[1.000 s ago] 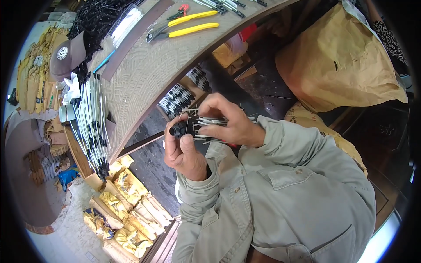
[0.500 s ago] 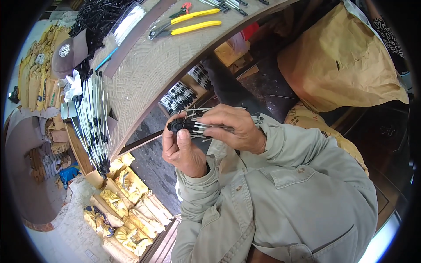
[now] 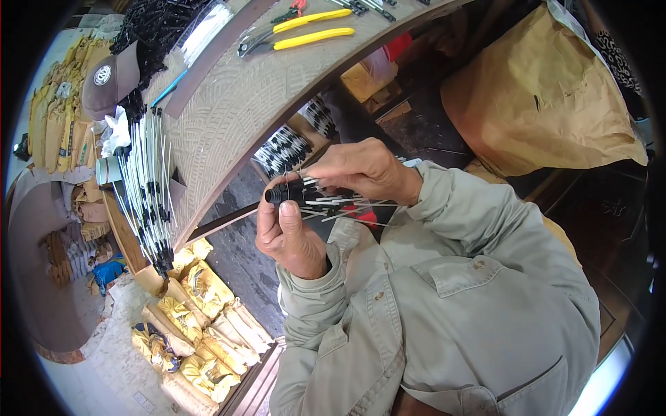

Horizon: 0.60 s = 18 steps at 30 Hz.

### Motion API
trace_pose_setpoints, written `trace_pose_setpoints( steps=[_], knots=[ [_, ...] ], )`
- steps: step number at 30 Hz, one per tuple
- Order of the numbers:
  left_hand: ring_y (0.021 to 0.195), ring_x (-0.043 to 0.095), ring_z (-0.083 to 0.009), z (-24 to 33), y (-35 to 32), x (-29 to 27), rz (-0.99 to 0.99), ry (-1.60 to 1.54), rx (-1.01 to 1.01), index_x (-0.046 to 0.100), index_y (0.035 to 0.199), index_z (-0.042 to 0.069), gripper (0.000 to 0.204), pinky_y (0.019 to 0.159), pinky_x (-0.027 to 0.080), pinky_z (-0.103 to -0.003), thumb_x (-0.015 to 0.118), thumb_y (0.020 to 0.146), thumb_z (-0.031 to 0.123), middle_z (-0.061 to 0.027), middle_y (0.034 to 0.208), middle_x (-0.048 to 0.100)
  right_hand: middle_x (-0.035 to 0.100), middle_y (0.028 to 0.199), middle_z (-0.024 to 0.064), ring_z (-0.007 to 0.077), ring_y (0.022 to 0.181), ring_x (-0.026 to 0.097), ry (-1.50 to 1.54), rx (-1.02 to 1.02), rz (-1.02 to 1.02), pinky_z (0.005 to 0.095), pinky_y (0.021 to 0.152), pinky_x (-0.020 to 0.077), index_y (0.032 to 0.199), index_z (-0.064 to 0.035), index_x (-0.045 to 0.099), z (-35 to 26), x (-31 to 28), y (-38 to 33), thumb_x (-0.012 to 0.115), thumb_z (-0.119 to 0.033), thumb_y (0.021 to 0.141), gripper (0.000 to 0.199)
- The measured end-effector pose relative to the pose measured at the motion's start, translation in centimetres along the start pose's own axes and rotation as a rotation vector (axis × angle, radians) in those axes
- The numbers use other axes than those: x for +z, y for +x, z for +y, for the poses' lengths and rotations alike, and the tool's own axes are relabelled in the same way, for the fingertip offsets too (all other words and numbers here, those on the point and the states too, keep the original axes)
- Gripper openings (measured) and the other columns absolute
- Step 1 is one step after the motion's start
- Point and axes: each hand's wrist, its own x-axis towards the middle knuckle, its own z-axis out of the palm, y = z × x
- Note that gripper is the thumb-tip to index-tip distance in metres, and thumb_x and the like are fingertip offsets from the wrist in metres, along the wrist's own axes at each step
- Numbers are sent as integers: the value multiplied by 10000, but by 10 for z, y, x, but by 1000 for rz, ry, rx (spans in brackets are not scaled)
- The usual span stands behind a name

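Between my left thumb and fingers is the black, ridged round end of a bundle of thin pale rods (image 3: 347,205) with black end pieces. My left hand (image 3: 297,239) is closed round this end from below. Over the bundle's upper side, my right hand (image 3: 368,168) has its fingers bent and pressed together close to the black end. A thin dark strand shows near the fingertips; what they pinch is too small to make out. The rods fan out to the right under my right hand, above my lap.
Yellow-handled cutters (image 3: 298,33) lie on the patterned tabletop (image 3: 229,118). More pale rods with black joints (image 3: 146,187) hang over its left end. Below stands a box of yellow-wrapped packets (image 3: 201,333). Packed rod bundles (image 3: 283,149) sit under the table; a large brown paper sheet (image 3: 534,97) is at right.
My right hand has shifted slightly up from the rods, its fingers more bent. More of the rods and a red patch below them now show. My left hand stays almost still.
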Motion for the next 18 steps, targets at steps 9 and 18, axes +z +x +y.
trace_pose_setpoints(
  steps=[9,18],
  knots=[
    [927,563,-192,-3,1,-1,61,-1,-6,538,1081,-109,321,878,431,-307,576,854,115,-160,1019,598,637,781,106,199,648,614,-192,-68,139,270,557,462,988,-15,646,1,8,-2,691,-1,725,267],
    [935,567,-191,-7,1,-3,50,-20,-11,536,1086,-103,317,880,432,-309,588,841,90,-166,1029,598,632,755,93,202,629,605,-256,-108,213,278,545,458,990,-20,650,4,8,-2,700,-4,712,282]
  ],
)
